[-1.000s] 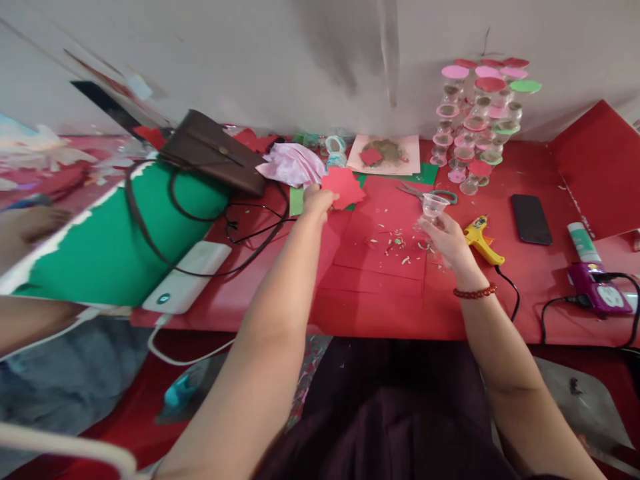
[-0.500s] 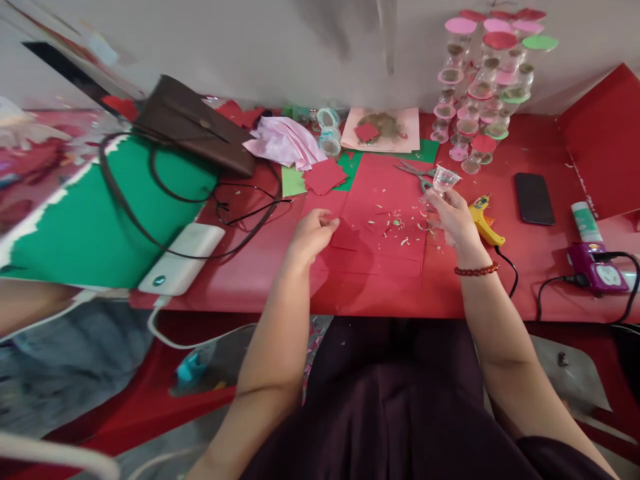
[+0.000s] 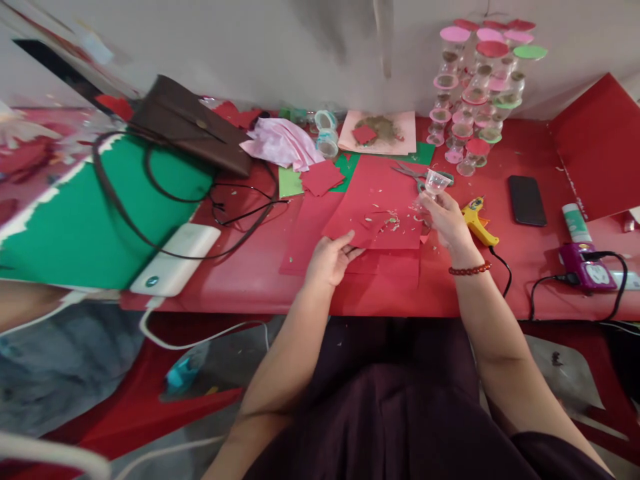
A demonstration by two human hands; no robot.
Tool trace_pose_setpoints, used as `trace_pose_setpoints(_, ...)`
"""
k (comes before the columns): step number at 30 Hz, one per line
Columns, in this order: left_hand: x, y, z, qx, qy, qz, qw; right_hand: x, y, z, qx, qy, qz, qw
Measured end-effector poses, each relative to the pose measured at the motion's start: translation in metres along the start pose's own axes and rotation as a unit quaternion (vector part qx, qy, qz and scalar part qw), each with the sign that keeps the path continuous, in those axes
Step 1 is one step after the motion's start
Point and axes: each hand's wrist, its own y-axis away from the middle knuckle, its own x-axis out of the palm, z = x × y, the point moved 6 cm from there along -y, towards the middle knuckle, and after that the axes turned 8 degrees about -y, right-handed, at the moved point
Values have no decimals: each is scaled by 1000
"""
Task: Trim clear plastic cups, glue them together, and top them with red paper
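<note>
My left hand [image 3: 330, 259] pinches the front left corner of a red paper sheet [image 3: 385, 180], thumb on top and fingers beneath. The sheet's near edge is lifted off the sheets below, and small paper scraps [image 3: 393, 221] lie on it. In my right hand [image 3: 447, 220] is a clear plastic cup [image 3: 437, 181], held over the right side of the sheet; my fingers hide its lower part. A pair of scissors [image 3: 410, 172] lies just behind the cup. To the right of that hand rests a yellow glue gun [image 3: 479, 222].
Stacked clear cups with coloured discs [image 3: 467, 93] stand at the back right. Further right are a phone [image 3: 527, 200], a glue stick [image 3: 576, 223] and a purple power adapter [image 3: 585, 267]. On the left lie a brown bag [image 3: 190, 127], eyeglasses [image 3: 240, 203] and a white power bank [image 3: 175, 260].
My left hand has moved right and taken hold of the red sheet, whose near edge has risen. My right hand still holds the cup in nearly the same place.
</note>
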Motion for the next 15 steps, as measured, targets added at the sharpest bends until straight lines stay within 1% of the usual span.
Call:
trace_pose_setpoints(4, 30, 13, 16, -2, 22, 14, 1000, 2, -1, -4, -1, -4, -2, 1000)
trace_pose_setpoints(6, 41, 14, 20, -2, 24, 1, 1000, 4, -1, -6, 1, -10, 2, 1000)
trace_pose_setpoints(8, 46, 12, 22, -5, 25, -20, 999, 6, -1, -7, 8, -20, 5, 1000)
trace_pose_setpoints(11, 44, 6, 23, -5, 25, -45, 999, 3, -3, -9, 16, -34, -15, 999)
trace_pose_setpoints(15, 29, 3, 18, 0, 15, -77, 997, -4, -7, -7, 2, -48, -44, 998)
